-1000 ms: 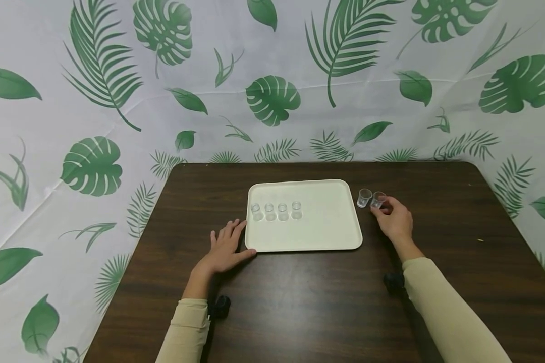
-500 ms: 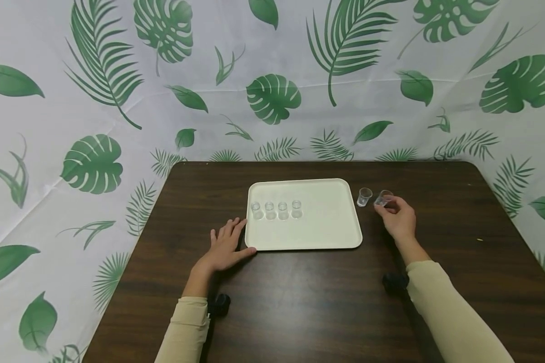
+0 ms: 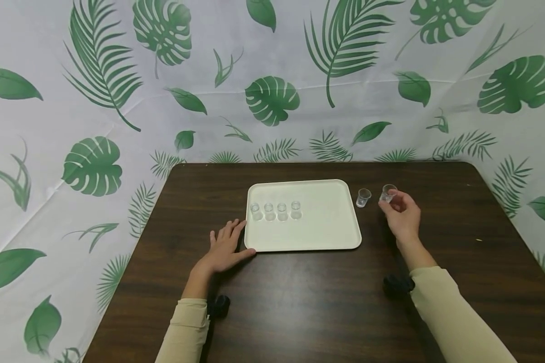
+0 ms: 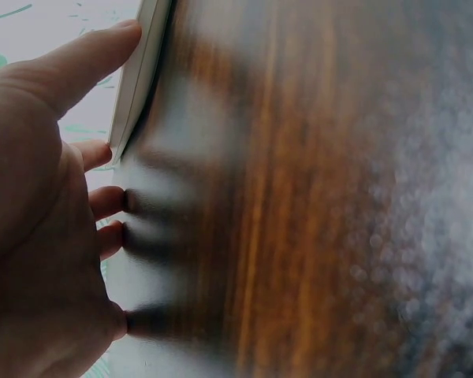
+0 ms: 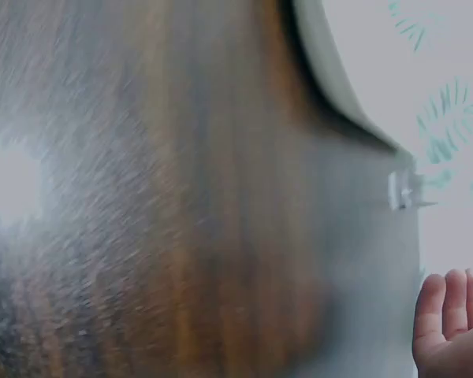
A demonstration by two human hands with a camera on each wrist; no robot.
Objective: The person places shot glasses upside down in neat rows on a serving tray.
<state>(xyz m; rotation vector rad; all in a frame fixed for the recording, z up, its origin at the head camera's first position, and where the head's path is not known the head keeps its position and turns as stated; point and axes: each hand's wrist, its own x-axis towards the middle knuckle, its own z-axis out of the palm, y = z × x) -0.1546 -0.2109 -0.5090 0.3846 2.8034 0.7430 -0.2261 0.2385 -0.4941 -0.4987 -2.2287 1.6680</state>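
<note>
My right hand [image 3: 404, 216] pinches a small clear shot glass [image 3: 387, 193] beside the tray's right end. Another clear shot glass [image 3: 363, 197] stands on the table between that hand and the tray. Spread and flat, my left hand [image 3: 224, 247] rests on the table, its thumb and a fingertip touching the left side of the cream tray [image 3: 327, 237]. Several upside-down-looking clear glasses [image 3: 282, 212] stand in a row on the tray's left half. In the right wrist view the fingers [image 5: 455, 303] show at the lower right corner, but the held glass is hidden.
The dark wooden table [image 3: 309, 307] reaches back to a white cloth [image 3: 218, 126] with green leaf prints. A small yellow speck [image 3: 479, 240] lies on the table at the right. Black wrist cameras [image 3: 219, 306] sit under both forearms.
My right hand has moved right and slightly away from me, carrying its shot glass apart from the standing one. The left hand and the tray have stayed in place.
</note>
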